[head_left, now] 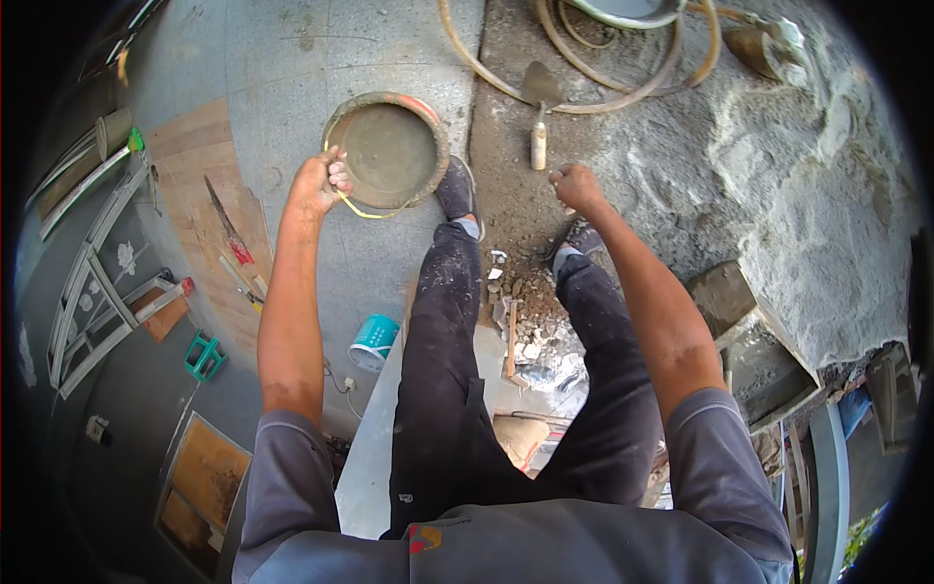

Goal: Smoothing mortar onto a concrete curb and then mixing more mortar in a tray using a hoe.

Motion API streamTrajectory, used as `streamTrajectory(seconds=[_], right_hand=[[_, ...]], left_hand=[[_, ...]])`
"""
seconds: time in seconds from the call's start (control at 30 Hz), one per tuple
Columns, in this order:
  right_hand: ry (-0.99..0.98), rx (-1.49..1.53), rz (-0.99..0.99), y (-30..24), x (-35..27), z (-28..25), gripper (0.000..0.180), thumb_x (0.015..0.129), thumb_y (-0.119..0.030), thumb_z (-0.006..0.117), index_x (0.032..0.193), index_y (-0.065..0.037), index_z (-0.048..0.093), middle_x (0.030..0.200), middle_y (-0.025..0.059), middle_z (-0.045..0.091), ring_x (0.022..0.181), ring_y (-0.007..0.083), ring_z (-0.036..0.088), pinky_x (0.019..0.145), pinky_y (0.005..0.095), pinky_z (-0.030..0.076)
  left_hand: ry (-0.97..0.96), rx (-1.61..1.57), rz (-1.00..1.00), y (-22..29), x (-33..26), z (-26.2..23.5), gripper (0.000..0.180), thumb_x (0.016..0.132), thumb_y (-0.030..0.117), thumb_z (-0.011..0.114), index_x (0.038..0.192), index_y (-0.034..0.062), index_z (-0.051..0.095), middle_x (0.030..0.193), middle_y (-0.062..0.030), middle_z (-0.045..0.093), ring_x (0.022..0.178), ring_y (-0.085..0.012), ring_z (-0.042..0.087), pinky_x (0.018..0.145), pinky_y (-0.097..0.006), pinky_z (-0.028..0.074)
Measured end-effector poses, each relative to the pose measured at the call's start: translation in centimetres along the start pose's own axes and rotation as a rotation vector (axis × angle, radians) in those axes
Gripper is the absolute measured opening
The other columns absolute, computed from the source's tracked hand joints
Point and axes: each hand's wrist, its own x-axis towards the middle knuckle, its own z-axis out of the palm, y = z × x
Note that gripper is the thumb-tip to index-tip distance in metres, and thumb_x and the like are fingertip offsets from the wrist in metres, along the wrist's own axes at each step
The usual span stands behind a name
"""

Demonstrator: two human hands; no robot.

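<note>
On the grey floor (292, 68), mortar-filled bucket (389, 151). Left hand (316, 183) closed around its yellow handle (365, 208). Right hand (576, 187) fisted, empty, near trowel (539, 117).

My left hand (316, 183) covers part of the bucket (387, 151) rim; the handle's near end is lost under my fingers. Right hand (576, 185) closed, contents not discernible (may be nothing). White basin (628, 10) cut off at the top edge. My legs hide part of the rubble (530, 321). Items on the wooden board (209, 219) too small to identify.
</note>
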Motion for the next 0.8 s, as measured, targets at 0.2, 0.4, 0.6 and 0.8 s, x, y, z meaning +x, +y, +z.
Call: streamTrajectory(seconds=[0.2, 0.4, 0.6, 0.8], right_hand=[[0.316, -0.320, 0.155, 3.5, 11.2, 3.5, 0.059, 0.087, -0.051, 0.064, 0.109, 0.004, 0.067, 0.112, 0.0302, 0.068, 0.107, 0.0418, 0.067, 0.092, 0.0478, 0.053], [0.406, -0.372, 0.133, 1.5, 13.9, 4.3, 0.063, 0.087, -0.053, 0.064, 0.113, 0.004, 0.066, 0.114, 0.0305, 0.067, 0.110, 0.0431, 0.065, 0.096, 0.0493, 0.051], [0.178, 0.623, 0.013, -6.5, 0.1, 8.1, 0.036, 0.084, -0.025, 0.068, 0.108, 0.001, 0.060, 0.086, 0.0110, 0.067, 0.070, 0.0141, 0.066, 0.057, 0.0294, 0.055], [-0.122, 0.982, 0.065, -20.0, -10.6, 15.9, 0.031, 0.083, -0.021, 0.079, 0.103, -0.003, 0.064, 0.077, 0.0055, 0.066, 0.064, 0.0137, 0.064, 0.054, 0.0275, 0.052]], left_hand=[[-0.062, -0.103, 0.292, -6.1, 0.5, 1.2, 0.032, 0.108, 0.039, 0.044, 0.087, 0.0145, 0.046, 0.060, 0.0074, 0.035, 0.048, -0.0075, 0.029, 0.048, -0.026, 0.030], [-0.350, -0.268, 0.209, -2.9, 0.5, -0.1, 0.028, 0.107, 0.033, 0.044, 0.096, 0.0079, 0.051, 0.069, 0.0017, 0.040, 0.061, -0.0127, 0.040, 0.062, -0.031, 0.038], [-0.322, -0.349, 0.088, -1.8, 0.8, -2.9, 0.025, 0.105, 0.028, 0.043, 0.096, 0.0056, 0.050, 0.071, -0.0008, 0.041, 0.066, -0.0161, 0.042, 0.066, -0.034, 0.040], [-0.347, -0.314, 0.064, -2.4, 1.6, -0.1, 0.036, 0.106, 0.038, 0.045, 0.085, 0.0097, 0.046, 0.065, 0.0008, 0.040, 0.063, -0.0159, 0.042, 0.063, -0.034, 0.041]])
